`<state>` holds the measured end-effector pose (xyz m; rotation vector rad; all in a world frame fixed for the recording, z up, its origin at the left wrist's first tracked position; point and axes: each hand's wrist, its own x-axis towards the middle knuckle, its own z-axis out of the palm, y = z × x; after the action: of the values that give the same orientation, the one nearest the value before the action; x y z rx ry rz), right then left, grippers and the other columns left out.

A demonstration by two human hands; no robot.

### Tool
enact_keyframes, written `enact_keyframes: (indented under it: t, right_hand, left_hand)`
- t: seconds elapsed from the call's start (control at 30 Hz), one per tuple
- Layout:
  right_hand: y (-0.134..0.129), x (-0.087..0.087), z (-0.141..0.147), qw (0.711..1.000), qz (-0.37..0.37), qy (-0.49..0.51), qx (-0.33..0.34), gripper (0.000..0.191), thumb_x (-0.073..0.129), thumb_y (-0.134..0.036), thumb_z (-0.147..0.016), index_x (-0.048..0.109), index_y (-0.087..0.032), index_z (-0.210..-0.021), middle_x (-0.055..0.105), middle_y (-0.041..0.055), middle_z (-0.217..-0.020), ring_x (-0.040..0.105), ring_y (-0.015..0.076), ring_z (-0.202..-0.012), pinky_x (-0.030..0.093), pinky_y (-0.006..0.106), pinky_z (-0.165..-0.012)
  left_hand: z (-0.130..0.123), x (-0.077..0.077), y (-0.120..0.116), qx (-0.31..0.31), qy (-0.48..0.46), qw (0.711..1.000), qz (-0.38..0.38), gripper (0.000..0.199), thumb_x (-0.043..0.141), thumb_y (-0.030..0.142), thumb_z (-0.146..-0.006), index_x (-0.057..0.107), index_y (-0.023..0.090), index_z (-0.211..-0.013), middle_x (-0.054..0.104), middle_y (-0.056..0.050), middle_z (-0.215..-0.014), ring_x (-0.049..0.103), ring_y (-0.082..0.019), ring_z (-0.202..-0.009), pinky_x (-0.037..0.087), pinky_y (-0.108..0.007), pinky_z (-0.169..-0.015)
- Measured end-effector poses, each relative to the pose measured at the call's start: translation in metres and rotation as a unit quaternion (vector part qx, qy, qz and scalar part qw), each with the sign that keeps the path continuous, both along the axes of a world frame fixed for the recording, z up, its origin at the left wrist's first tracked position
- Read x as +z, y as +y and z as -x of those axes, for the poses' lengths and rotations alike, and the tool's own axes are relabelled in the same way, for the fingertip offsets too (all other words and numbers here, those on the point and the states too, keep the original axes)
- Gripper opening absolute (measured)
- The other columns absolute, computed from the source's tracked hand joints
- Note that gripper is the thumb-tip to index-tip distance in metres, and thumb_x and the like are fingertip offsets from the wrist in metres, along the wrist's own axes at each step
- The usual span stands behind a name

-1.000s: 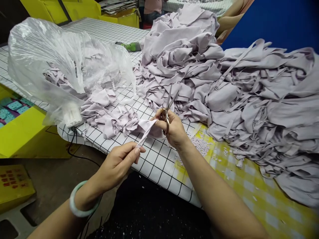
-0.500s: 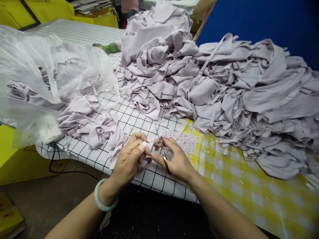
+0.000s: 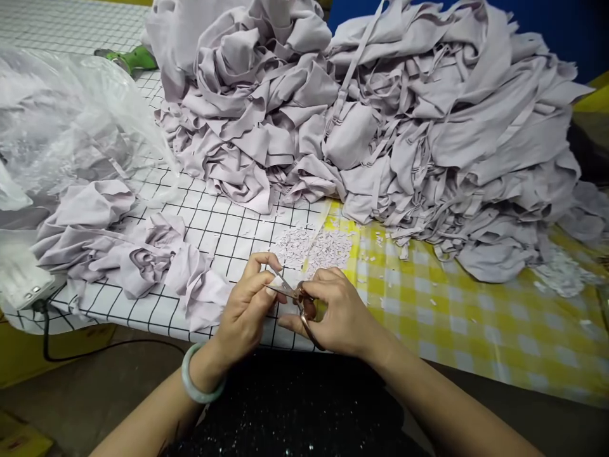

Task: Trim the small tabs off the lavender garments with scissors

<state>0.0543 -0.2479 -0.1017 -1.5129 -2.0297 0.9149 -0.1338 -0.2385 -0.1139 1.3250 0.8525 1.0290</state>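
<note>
Gripping scissors, the right hand aims their long axis leftward, blades parted. Left hand, just beside, pinches cloth between them.

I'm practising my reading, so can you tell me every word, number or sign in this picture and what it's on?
There are no words, labels, brands or numbers I can read here.
Scissors: any marking would be too small to read.
White block at the left: no lettering can be made out.
Yellow box at the bottom left: too dark and blurred to read.
</note>
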Motion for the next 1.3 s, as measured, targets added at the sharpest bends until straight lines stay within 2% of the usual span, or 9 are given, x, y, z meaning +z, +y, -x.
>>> enact_keyframes:
  t: [0.53,0.77,0.87,0.97,1.0,1.07,1.17,1.23,1.3]
  right_hand:
    - [-0.006,-0.016,-0.012,0.997,-0.050,0.006,-0.057,0.063,0.061,-0.068,-0.086,0.050,-0.018,-0.050,0.043,-0.0029,-0.049,0.040,0.0102,-0.051,0.033,0.027,-0.062]
    - [-0.012,-0.025,-0.042,0.984,0.071,0.012,-0.160,0.065,0.064,-0.073,-0.082,0.045,-0.020,-0.048,0.042,-0.0024,-0.048,0.037,0.0113,-0.049,0.031,0.028,-0.054]
    - [-0.013,-0.021,-0.049,0.975,0.095,0.090,-0.178,0.051,0.069,-0.070,-0.078,0.058,-0.021,-0.069,0.057,0.0013,-0.067,0.049,0.0153,-0.060,0.040,0.028,-0.057]
    - [-0.018,-0.023,-0.041,0.970,0.104,0.199,-0.093,0.045,0.068,-0.064,-0.083,0.058,-0.023,-0.099,0.062,0.0064,-0.100,0.059,0.0186,-0.079,0.051,0.031,-0.070]
    - [-0.020,-0.025,-0.035,0.966,0.114,0.224,-0.061,0.042,0.067,-0.060,-0.085,0.055,-0.024,-0.103,0.061,0.0072,-0.107,0.060,0.0188,-0.083,0.052,0.032,-0.074]
    - [-0.024,-0.031,-0.020,0.961,0.137,0.238,-0.019,0.035,0.068,-0.052,-0.088,0.052,-0.025,-0.103,0.060,0.0073,-0.112,0.061,0.0186,-0.087,0.053,0.033,-0.078]
    - [-0.021,-0.035,0.013,0.971,0.119,0.207,-0.017,0.031,0.072,-0.044,-0.086,0.050,-0.025,-0.096,0.063,0.0065,-0.104,0.059,0.0195,-0.085,0.051,0.035,-0.078]
    - [-0.009,-0.033,0.038,0.980,0.058,0.185,-0.043,0.028,0.072,-0.040,-0.084,0.050,-0.024,-0.090,0.063,0.0065,-0.098,0.058,0.0218,-0.088,0.049,0.038,-0.080]
    - [0.004,-0.030,0.060,0.984,0.019,0.170,-0.055,0.027,0.072,-0.037,-0.081,0.050,-0.024,-0.088,0.064,0.0062,-0.096,0.058,0.0229,-0.089,0.047,0.039,-0.081]
  left_hand:
    - [-0.019,-0.006,0.014,-0.053,0.039,0.998,-0.008,0.032,0.043,0.031,-0.103,0.061,0.019,-0.079,0.046,-0.008,-0.109,0.049,-0.023,-0.106,0.047,-0.036,-0.087]
    - [-0.038,-0.013,0.028,-0.107,0.072,0.992,-0.014,0.033,0.041,0.024,-0.104,0.059,0.018,-0.077,0.049,-0.008,-0.103,0.050,-0.024,-0.113,0.047,-0.038,-0.094]
    - [-0.031,0.003,0.015,-0.143,0.114,0.981,-0.058,0.027,0.043,0.023,-0.104,0.061,0.019,-0.084,0.053,-0.010,-0.110,0.053,-0.023,-0.114,0.049,-0.037,-0.095]
    - [-0.001,0.024,-0.002,-0.222,0.168,0.948,-0.154,0.010,0.062,0.029,-0.097,0.062,0.018,-0.098,0.056,-0.013,-0.128,0.056,-0.024,-0.118,0.050,-0.040,-0.101]
    - [0.014,0.028,-0.006,-0.203,0.195,0.944,-0.173,0.010,0.064,0.028,-0.095,0.062,0.019,-0.100,0.058,-0.013,-0.129,0.057,-0.024,-0.117,0.051,-0.040,-0.100]
    - [0.053,0.029,-0.009,-0.059,0.277,0.940,-0.189,0.005,0.057,0.020,-0.097,0.062,0.020,-0.097,0.060,-0.010,-0.120,0.058,-0.023,-0.111,0.052,-0.040,-0.095]
    - [0.106,0.016,-0.002,0.179,0.403,0.876,-0.196,0.018,0.047,0.009,-0.092,0.061,0.019,-0.090,0.057,-0.008,-0.105,0.057,-0.023,-0.103,0.049,-0.042,-0.089]
    - [0.122,0.004,0.007,0.211,0.444,0.849,-0.194,0.010,0.052,0.013,-0.087,0.060,0.018,-0.090,0.056,-0.008,-0.100,0.056,-0.024,-0.097,0.048,-0.041,-0.084]
    - [0.120,-0.003,0.018,0.154,0.461,0.860,-0.159,0.004,0.061,0.020,-0.083,0.058,0.018,-0.084,0.058,-0.005,-0.088,0.055,-0.021,-0.084,0.045,-0.036,-0.073]
